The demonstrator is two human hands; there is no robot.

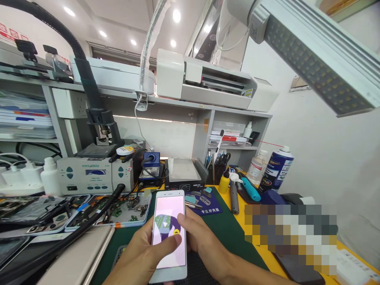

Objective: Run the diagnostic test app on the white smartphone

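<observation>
A white smartphone (169, 206) with a lit pink screen is held upright over the green work mat (231, 233). My left hand (139, 257) grips it from the left and below, its thumb lying across the lower screen. My right hand (204, 241) wraps the phone's right edge, thumb pointing onto the screen near a yellow spot. Both hands are closed round the phone.
A soldering station (92, 174), a blue stand (151, 160) and a hot plate (182, 170) line the back. Trays of small parts (118, 209) lie at left. Bottles and a spray can (277, 168) stand at right, beside tools (234, 196). A lamp (314, 59) hangs overhead.
</observation>
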